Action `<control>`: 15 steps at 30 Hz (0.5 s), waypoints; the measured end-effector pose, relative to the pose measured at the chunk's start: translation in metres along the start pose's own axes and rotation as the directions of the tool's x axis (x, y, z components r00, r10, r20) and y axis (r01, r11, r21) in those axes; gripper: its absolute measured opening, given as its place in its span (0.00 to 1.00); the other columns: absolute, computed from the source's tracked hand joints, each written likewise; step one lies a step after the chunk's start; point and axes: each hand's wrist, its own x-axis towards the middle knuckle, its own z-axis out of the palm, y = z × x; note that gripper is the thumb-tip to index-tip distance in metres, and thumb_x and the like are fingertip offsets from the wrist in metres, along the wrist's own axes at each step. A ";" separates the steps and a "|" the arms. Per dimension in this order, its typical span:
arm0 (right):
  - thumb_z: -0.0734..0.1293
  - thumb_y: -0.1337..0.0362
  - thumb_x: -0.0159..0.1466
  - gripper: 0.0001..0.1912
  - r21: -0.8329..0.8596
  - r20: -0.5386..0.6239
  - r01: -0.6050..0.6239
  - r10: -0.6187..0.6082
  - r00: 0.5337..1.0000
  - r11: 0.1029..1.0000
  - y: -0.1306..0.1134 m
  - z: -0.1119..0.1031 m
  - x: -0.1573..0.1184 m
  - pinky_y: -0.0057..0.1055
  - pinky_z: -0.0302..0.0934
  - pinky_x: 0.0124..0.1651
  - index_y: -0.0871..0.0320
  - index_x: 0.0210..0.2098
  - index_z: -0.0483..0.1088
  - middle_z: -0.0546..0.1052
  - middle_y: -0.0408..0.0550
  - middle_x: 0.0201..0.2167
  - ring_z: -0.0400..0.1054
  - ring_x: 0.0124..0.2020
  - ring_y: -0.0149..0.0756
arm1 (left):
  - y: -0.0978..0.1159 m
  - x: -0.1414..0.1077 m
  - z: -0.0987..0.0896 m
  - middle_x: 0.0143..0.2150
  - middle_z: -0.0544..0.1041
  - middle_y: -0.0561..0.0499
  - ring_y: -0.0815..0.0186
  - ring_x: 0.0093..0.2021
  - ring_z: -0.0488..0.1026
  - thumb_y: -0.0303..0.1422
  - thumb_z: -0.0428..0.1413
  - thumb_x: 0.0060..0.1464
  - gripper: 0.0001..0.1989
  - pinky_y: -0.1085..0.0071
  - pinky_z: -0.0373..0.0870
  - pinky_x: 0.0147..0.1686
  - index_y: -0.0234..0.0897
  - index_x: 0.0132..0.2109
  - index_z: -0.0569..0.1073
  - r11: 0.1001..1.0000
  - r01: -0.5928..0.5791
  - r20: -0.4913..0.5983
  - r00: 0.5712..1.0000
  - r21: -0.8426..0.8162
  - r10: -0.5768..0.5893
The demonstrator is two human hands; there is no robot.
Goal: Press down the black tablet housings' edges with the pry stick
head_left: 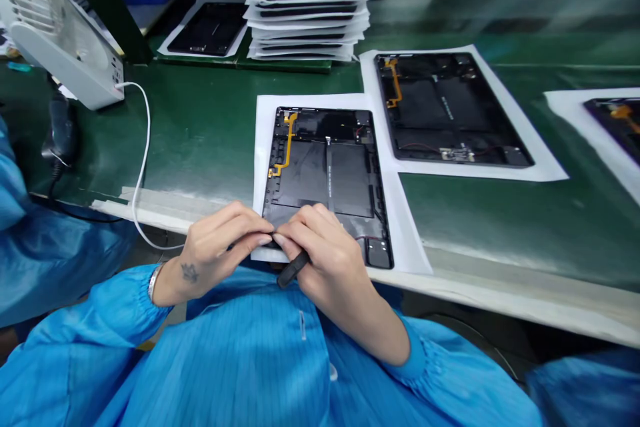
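An opened tablet (305,187), with a dark interior and an orange flex cable, lies on a white sheet (410,247) at the bench's front edge. My left hand (215,250) is closed in a pinch at the tablet's near left corner; whatever its fingertips hold is too small to name. Right beside it, the thumb and index finger of my right hand (325,250) are pressed together. A short black elongated piece (293,270) sticks out from under my right hand, held in its fingers; its other end is hidden.
Two more opened tablets lie on white sheets to the right, one nearby (450,107) and one cut off (617,120). Behind is a tall stack of sheets (310,7). A white fan (65,33) with a cable (146,147) stands left. Blue sleeves (60,260) of a person show left.
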 end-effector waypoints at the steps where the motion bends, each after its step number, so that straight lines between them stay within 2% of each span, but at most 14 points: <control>1: 0.62 0.74 0.69 0.09 0.005 0.002 0.000 0.000 1.000 1.000 0.000 0.000 0.000 0.35 0.53 0.37 0.60 0.33 0.70 0.69 0.47 0.30 0.59 0.34 0.36 | 0.000 0.000 0.000 0.37 0.79 0.49 0.70 0.36 0.77 0.24 0.58 0.64 0.04 0.75 0.75 0.37 0.34 0.45 0.76 1.000 -0.010 0.002 1.000 0.009 0.010; 8: 0.61 0.74 0.69 0.10 -0.057 0.004 0.038 -0.038 0.999 0.998 0.000 -0.001 0.000 0.35 0.53 0.37 0.61 0.33 0.71 0.70 0.48 0.31 0.59 0.34 0.36 | -0.002 0.004 0.000 0.36 0.78 0.49 0.70 0.36 0.75 0.22 0.57 0.63 0.03 0.75 0.73 0.38 0.32 0.42 0.74 1.000 0.007 0.049 0.999 -0.022 -0.006; 11: 0.61 0.75 0.69 0.09 -0.157 -0.020 0.113 -0.117 0.993 0.981 0.002 -0.001 -0.005 0.36 0.54 0.37 0.64 0.41 0.74 0.75 0.50 0.34 0.61 0.35 0.37 | -0.004 0.006 -0.004 0.35 0.77 0.49 0.70 0.36 0.74 0.23 0.57 0.64 0.03 0.76 0.72 0.37 0.33 0.42 0.73 0.999 0.032 0.107 0.994 0.011 -0.033; 13: 0.62 0.74 0.70 0.11 -0.193 -0.016 0.174 -0.180 0.983 0.966 0.004 -0.002 -0.009 0.36 0.55 0.37 0.67 0.48 0.73 0.77 0.52 0.37 0.62 0.35 0.37 | -0.006 0.006 -0.007 0.35 0.77 0.50 0.70 0.36 0.74 0.24 0.56 0.65 0.02 0.76 0.72 0.37 0.33 0.42 0.72 0.998 0.012 0.147 0.989 0.058 -0.021; 15: 0.62 0.73 0.70 0.11 -0.204 0.006 0.226 -0.230 0.973 0.952 0.007 -0.004 -0.012 0.36 0.57 0.37 0.69 0.50 0.73 0.78 0.54 0.40 0.63 0.36 0.37 | -0.008 0.005 -0.009 0.35 0.76 0.50 0.69 0.36 0.73 0.25 0.55 0.66 0.02 0.75 0.72 0.37 0.33 0.42 0.72 0.994 -0.029 0.185 0.983 0.109 0.008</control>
